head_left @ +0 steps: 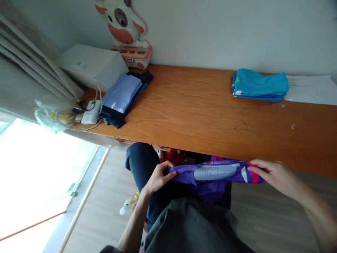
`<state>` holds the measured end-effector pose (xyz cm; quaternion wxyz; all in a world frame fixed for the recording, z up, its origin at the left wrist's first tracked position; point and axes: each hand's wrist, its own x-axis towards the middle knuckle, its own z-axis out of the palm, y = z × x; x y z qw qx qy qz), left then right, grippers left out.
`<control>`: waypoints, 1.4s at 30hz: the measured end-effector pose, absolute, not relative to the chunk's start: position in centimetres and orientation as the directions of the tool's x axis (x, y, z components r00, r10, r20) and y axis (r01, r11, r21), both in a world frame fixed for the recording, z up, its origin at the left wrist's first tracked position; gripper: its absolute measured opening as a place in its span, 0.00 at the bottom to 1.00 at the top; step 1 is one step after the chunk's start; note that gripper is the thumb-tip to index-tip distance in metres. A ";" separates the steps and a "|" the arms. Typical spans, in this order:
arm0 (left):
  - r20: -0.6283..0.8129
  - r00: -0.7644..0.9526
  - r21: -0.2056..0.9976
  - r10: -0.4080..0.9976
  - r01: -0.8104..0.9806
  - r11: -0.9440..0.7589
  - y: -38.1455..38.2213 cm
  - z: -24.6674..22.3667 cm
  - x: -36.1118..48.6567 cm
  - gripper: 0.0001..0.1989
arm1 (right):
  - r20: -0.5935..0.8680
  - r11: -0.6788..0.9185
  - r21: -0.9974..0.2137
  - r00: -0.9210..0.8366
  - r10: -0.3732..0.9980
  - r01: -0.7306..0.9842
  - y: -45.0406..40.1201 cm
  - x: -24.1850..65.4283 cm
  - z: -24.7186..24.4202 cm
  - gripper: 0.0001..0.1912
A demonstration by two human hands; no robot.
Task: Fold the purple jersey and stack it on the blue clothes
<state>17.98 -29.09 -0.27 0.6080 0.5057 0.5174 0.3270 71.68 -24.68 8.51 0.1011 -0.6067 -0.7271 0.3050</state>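
- Both of your hands are gripping the same purple garment (210, 174), stretched out just below the front edge of the wooden desk (200, 109).
- Your left hand (158, 177) is pinching the garment's left end, fingers curled closed around the fabric.
- Your right hand (275, 174) is clamping the pink-striped right end, thumb on top.
- Some of the purple cloth is sagging down toward your lap, under the desk edge.
- Sitting on the desk's far right, a folded blue stack (259, 85) is resting near the wall.
- Over at the desk's left end, a lavender and navy folded pile (122, 96) is lying beside a white box (91, 65), with a cow toy (123, 30) behind it.
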 end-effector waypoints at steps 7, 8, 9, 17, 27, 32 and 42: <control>-0.271 0.244 0.960 0.931 0.136 0.244 -28.0 1.0 18.5 0.24 | 0.059 0.023 -0.635 0.019 0.998 0.772 -25.1 71.4 9.7 0.09; -0.255 0.239 0.961 0.937 0.169 0.218 -28.1 1.1 18.9 0.24 | 0.084 0.029 -0.619 0.029 0.996 0.785 -25.1 71.3 9.7 0.09; -0.240 0.237 0.960 0.941 0.199 0.195 -28.3 1.2 19.3 0.23 | 0.108 0.037 -0.601 0.035 0.994 0.798 -25.0 71.3 9.7 0.10; -0.122 0.100 0.985 0.988 0.137 0.107 -30.6 0.7 20.9 0.22 | 0.267 0.126 -0.473 0.005 0.964 0.872 -25.4 71.2 10.7 0.11; -0.117 -0.035 0.965 0.993 0.232 0.122 -32.1 0.6 20.1 0.16 | 0.551 0.358 -0.292 -0.150 0.821 0.887 -25.5 71.0 9.8 0.08; -0.111 -0.082 0.948 0.990 0.292 0.130 -32.7 0.5 20.2 0.20 | 0.545 0.383 -0.265 -0.190 0.817 0.885 -25.5 70.7 9.6 0.09; -0.077 -0.245 0.971 0.966 0.201 0.129 -32.5 0.4 20.6 0.24 | 0.253 0.195 -0.535 -0.064 0.965 0.822 -25.8 69.6 10.6 0.14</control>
